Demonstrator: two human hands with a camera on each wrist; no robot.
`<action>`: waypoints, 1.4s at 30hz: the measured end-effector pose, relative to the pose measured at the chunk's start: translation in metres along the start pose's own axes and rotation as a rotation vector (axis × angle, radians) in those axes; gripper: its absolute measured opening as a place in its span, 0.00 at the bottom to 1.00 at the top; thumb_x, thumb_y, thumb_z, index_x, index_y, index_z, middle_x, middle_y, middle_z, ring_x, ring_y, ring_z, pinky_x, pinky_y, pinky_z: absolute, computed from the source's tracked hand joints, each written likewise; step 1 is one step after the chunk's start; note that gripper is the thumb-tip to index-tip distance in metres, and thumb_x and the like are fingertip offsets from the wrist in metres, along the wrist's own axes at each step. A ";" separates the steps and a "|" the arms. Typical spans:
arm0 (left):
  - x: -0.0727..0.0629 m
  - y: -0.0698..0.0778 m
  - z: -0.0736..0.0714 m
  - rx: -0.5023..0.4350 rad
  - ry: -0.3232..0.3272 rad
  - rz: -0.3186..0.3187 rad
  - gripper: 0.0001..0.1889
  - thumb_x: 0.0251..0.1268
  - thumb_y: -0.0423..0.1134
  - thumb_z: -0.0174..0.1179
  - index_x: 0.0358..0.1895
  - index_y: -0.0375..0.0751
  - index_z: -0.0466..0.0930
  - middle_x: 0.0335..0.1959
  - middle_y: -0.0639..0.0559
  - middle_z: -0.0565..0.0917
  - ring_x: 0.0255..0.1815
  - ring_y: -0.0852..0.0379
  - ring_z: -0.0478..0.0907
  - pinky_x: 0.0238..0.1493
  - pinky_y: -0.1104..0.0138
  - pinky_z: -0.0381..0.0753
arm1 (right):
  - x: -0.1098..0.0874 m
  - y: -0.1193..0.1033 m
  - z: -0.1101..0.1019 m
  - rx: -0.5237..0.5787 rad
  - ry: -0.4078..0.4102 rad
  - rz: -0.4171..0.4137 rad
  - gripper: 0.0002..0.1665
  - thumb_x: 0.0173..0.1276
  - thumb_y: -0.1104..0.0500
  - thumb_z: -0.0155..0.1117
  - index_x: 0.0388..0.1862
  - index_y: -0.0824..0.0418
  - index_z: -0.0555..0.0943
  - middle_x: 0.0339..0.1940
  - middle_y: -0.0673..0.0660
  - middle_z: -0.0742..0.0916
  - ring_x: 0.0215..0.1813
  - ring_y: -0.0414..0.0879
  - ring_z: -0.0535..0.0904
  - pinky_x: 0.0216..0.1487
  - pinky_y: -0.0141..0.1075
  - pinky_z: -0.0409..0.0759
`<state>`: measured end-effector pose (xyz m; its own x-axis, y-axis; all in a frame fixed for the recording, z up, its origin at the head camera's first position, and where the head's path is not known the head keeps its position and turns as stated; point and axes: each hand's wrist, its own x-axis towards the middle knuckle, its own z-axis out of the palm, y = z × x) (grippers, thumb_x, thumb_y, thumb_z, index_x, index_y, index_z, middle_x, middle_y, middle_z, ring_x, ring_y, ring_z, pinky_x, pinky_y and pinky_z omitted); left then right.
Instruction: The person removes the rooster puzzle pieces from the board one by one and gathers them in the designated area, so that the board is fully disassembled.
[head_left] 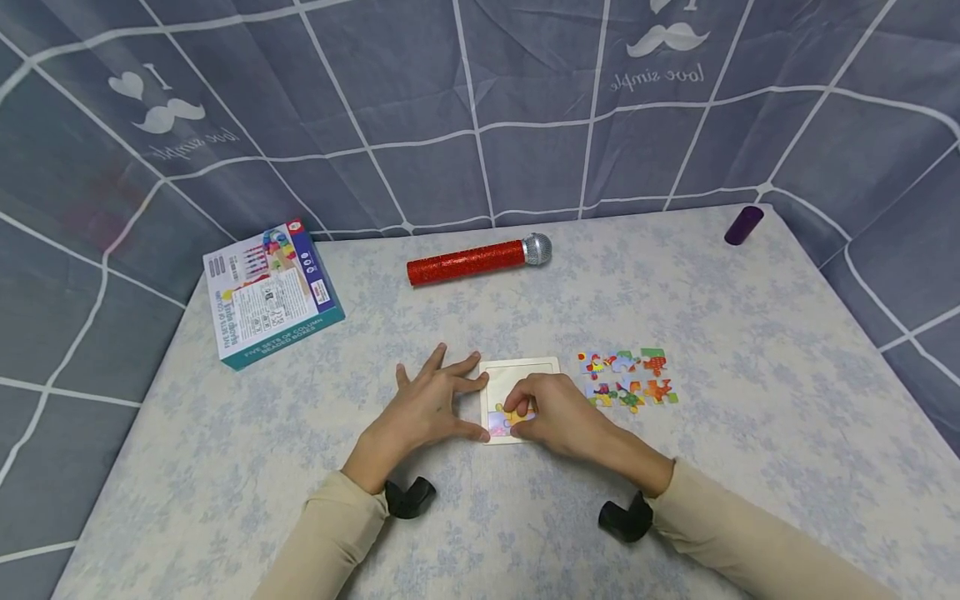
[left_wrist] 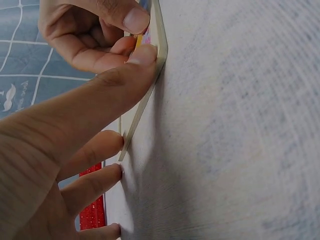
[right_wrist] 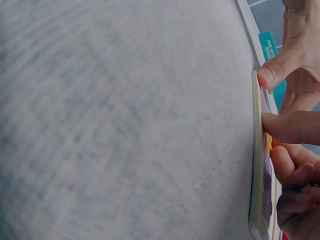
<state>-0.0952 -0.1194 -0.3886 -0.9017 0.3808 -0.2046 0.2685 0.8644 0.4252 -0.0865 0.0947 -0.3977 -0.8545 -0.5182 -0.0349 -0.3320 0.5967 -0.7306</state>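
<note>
A shallow white puzzle tray (head_left: 519, 363) lies on the table, with purple-and-pink puzzle pieces (head_left: 497, 424) along its near side. At the tray's left edge is my left hand (head_left: 429, 410), fingers spread; its thumb (left_wrist: 144, 55) presses the near corner and a fingertip touches the side farther up. My right hand (head_left: 564, 417) reaches over the tray from the right. Its curled index finger and thumb (right_wrist: 285, 126) pinch a yellow-and-purple puzzle piece (head_left: 517, 417) low in the tray. That hand covers the tray's right part.
Loose puzzle pieces (head_left: 660, 390) lie in two rows right of the tray. Behind it is a red glitter microphone (head_left: 468, 263). A bead-toy box (head_left: 273, 292) stands at the back left, and a dark purple cylinder (head_left: 744, 226) at the far right corner.
</note>
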 end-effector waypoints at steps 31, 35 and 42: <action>0.000 0.001 0.000 -0.003 -0.001 -0.006 0.43 0.36 0.56 0.81 0.64 0.53 0.78 0.74 0.57 0.64 0.79 0.40 0.43 0.60 0.23 0.36 | -0.008 0.011 -0.009 0.413 -0.027 0.116 0.03 0.62 0.61 0.72 0.34 0.59 0.85 0.27 0.51 0.88 0.32 0.45 0.83 0.33 0.31 0.77; 0.001 0.002 0.001 0.001 0.001 -0.012 0.43 0.35 0.55 0.81 0.64 0.53 0.78 0.74 0.57 0.64 0.79 0.40 0.43 0.60 0.23 0.37 | -0.021 0.016 -0.020 0.425 -0.028 0.152 0.06 0.61 0.59 0.73 0.34 0.59 0.85 0.30 0.52 0.88 0.35 0.47 0.84 0.35 0.32 0.77; 0.000 0.002 0.001 0.002 0.003 -0.015 0.44 0.35 0.55 0.81 0.64 0.52 0.78 0.74 0.57 0.65 0.79 0.40 0.43 0.60 0.23 0.36 | -0.047 0.033 -0.041 0.350 0.006 0.231 0.07 0.60 0.58 0.72 0.34 0.59 0.85 0.30 0.52 0.87 0.34 0.46 0.82 0.35 0.32 0.77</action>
<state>-0.0940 -0.1173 -0.3885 -0.9068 0.3665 -0.2083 0.2555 0.8708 0.4199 -0.0737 0.1639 -0.3916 -0.8931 -0.3913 -0.2220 0.0237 0.4519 -0.8918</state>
